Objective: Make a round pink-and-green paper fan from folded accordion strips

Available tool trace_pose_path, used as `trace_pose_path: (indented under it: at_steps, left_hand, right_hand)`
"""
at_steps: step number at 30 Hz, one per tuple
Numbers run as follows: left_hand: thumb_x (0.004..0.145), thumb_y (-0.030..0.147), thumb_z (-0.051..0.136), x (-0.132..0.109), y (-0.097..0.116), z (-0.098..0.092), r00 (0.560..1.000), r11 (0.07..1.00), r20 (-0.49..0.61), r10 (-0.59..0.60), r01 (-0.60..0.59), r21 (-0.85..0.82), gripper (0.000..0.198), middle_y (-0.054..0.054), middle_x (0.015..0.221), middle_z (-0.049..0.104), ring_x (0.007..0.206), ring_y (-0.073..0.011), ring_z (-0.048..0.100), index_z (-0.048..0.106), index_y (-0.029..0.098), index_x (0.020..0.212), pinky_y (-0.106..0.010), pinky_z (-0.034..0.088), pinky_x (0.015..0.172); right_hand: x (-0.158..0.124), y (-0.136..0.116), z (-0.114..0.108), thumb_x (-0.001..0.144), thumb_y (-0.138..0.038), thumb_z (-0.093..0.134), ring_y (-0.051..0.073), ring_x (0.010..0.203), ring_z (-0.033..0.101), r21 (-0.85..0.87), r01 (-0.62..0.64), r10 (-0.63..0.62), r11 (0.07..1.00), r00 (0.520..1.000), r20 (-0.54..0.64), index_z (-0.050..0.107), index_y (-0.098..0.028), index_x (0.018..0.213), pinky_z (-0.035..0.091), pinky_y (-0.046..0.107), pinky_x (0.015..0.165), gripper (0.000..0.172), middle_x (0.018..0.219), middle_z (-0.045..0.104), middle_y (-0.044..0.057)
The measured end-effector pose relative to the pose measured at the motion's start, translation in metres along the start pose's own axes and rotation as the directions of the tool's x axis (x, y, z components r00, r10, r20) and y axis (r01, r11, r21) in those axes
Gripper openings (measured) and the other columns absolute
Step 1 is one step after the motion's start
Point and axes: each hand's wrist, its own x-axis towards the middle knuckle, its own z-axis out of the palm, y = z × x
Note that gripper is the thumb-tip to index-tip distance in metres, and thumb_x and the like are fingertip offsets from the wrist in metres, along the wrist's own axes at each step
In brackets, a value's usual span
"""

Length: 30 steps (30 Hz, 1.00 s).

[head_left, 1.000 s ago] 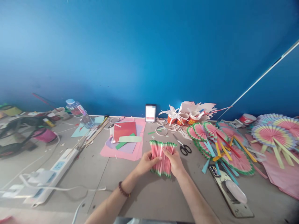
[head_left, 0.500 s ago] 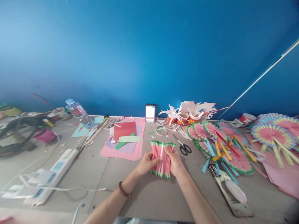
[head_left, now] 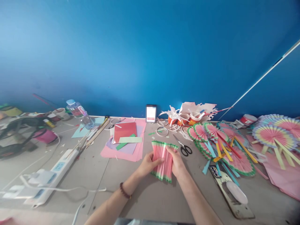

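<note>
Over the smooth gray counter [head_left: 131, 200], between left hand [head_left: 147, 164] and right hand [head_left: 177, 163]: pleated paper [head_left: 167, 170], pink with green ends, narrowly ridged, partly spread. Fingers [head_left: 159, 161] of both hands pinching its opposite sides. Just beyond, to the right, metal scissors [head_left: 182, 144] with black looped handles, then round, ribbed fans [head_left: 243, 161] with zigzag rims.

Smooth, plain, saturated-blue wall [head_left: 150, 56] fills upper half of view. Pale, hazy sheen of light on its left part; deeper, darker blue toward right. Thin, straight white line [head_left: 264, 72] slants across wall at right, rising to right edge. Below wall, flat matte-grey table [head_left: 136, 200] spans full width, back edge against wall. Narrow dark seam [head_left: 99, 178] crosses tabletop left of centre. Soft shadows on table.
</note>
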Motion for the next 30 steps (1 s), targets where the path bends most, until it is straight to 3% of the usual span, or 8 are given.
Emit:
trace_pose_path:
  at_steps: [4,9,20,30]
  left_hand:
    - [0.065,0.040,0.075,0.0001,0.0014,-0.0006,0.998,0.998,0.043,-0.051,0.053,-0.040,0.044,-0.012,0.094,0.069,0.082,-0.0232,0.065,0.066,0.010,0.096,-0.031,0.050,0.073]
    - [0.062,0.039,0.078,0.0006,0.0030,-0.0015,0.993,0.990,0.057,-0.100,0.105,-0.092,0.045,-0.013,0.090,0.070,0.076,-0.0220,0.065,0.066,0.009,0.094,-0.030,0.049,0.069]
    - [0.063,0.039,0.077,0.0013,0.0054,-0.0048,0.990,0.975,0.020,-0.137,0.138,-0.176,0.044,-0.013,0.088,0.071,0.075,-0.0226,0.066,0.066,0.010,0.095,-0.033,0.050,0.071]
    - [0.058,0.036,0.081,0.0045,0.0069,-0.0047,0.991,0.982,0.004,-0.133,0.132,-0.134,0.045,-0.011,0.088,0.071,0.076,-0.0224,0.066,0.068,0.010,0.093,-0.032,0.051,0.071]
  right_hand:
    - [0.0008,0.0015,-0.0008,0.059,-0.045,0.078,0.023,0.061,0.065,-0.017,-0.006,0.006,1.000,1.000,0.019,0.060,-0.019,0.063,0.050,0.033,0.059,0.031,0.058,0.066,0.001]
    - [0.0004,0.0013,-0.0032,0.066,-0.047,0.074,0.024,0.068,0.066,-0.053,-0.042,0.049,0.998,0.990,0.135,0.064,-0.018,0.072,0.051,0.034,0.062,0.031,0.067,0.069,0.005]
    - [-0.0024,-0.0031,-0.0064,0.055,-0.038,0.082,0.024,0.064,0.066,-0.171,-0.100,0.136,0.980,0.968,0.212,0.067,-0.014,0.084,0.052,0.034,0.063,0.041,0.068,0.070,0.006]
    - [0.0007,0.0027,-0.0068,0.053,-0.041,0.083,0.023,0.059,0.064,-0.232,0.001,0.032,0.973,0.990,0.141,0.067,-0.013,0.073,0.051,0.033,0.059,0.038,0.063,0.068,0.005]
